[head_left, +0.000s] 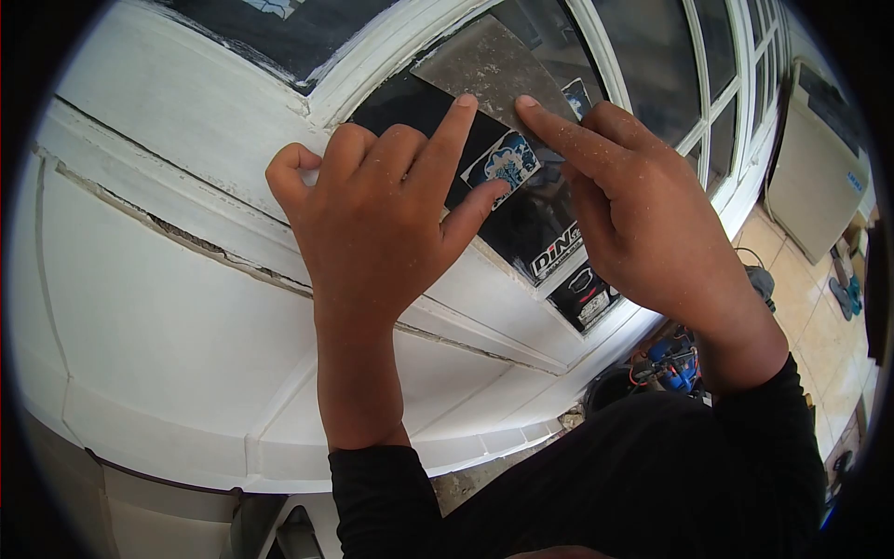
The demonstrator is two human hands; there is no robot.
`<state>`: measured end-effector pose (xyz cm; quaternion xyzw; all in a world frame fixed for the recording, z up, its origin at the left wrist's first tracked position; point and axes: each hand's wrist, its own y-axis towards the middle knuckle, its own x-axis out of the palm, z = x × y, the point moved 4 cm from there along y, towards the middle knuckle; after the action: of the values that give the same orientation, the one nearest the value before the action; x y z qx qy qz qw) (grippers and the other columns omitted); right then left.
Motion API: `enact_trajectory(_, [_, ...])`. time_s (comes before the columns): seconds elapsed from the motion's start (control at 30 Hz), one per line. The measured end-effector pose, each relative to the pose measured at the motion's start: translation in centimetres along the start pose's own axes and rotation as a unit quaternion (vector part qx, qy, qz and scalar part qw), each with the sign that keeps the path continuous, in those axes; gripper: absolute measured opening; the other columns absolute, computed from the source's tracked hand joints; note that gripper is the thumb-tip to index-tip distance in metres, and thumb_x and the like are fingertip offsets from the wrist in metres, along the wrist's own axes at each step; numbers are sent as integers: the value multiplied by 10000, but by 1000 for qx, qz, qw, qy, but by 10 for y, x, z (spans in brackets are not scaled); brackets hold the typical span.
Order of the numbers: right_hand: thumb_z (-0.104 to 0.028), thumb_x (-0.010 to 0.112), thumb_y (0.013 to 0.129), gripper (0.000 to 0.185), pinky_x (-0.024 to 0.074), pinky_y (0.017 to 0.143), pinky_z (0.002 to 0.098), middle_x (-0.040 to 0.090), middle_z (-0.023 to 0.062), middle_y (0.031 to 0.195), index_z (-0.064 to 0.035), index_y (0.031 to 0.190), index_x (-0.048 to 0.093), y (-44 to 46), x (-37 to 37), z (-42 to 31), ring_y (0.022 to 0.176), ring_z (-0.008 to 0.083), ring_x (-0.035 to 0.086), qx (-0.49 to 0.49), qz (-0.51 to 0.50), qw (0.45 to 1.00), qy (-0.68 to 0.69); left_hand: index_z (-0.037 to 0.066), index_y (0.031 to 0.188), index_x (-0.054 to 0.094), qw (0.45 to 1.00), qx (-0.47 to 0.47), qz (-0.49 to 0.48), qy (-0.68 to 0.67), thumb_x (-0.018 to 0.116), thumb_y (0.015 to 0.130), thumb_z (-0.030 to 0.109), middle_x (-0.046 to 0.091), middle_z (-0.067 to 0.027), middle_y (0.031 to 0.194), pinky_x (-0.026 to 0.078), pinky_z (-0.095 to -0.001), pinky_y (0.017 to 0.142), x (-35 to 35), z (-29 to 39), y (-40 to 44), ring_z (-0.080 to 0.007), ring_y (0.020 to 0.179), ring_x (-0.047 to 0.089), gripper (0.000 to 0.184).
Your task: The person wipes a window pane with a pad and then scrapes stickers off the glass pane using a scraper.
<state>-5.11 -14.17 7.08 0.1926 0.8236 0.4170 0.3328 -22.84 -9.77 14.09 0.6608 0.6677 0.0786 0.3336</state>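
A brownish-grey, speckled rectangular sheet (494, 67) lies against the dark window pane of a white framed door or window. My left hand (372, 205) has its index fingertip on the sheet's lower left edge; its thumb is stretched toward a blue and white sticker (506, 168), and its other fingers are bent. At the sheet's lower right edge, my right hand (643, 205) touches with an extended index finger, its other fingers partly curled. Neither hand grips anything that I can see. Below the blue sticker is a "DiN" lettered sticker (556, 252).
The white window frame (601, 47) runs to the upper right, above a white panel (168, 307) with a cracked seam. A beige cabinet (819, 158) stands on the tiled floor (792, 279) at right, near sandals (843, 298). Blue equipment (675, 363) sits low beside my right forearm.
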Motion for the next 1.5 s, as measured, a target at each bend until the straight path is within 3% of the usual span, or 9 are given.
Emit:
enact_trajectory(0.33, [75,550,928,554,472,648,412,546,132,873,-118,1446,595,3,0,-4,702,263,561,-5,-10,1000,-12,229,1270,732,1000,-2,8,-6,817,792,578,579,85,771,274,-426,809,-4,-1,1,-117,812,515,598])
enact_trajectory(0.9, [53,599,925,580,511,634,416,567,145,923,-134,1473,564,-1,10,-22,708,293,620,13,-57,998,-11,223,987,803,997,-4,69,-41,873,773,453,576,119,677,266,-418,826,-12,-13,-3,-96,769,530,322])
enact_trajectory(1.5, [56,604,923,574,515,611,409,565,150,922,-112,1470,560,-2,11,-29,687,298,623,13,-78,997,11,199,915,792,994,-15,88,-56,891,762,385,566,112,629,263,-406,816,-18,-14,-2,-87,730,539,261])
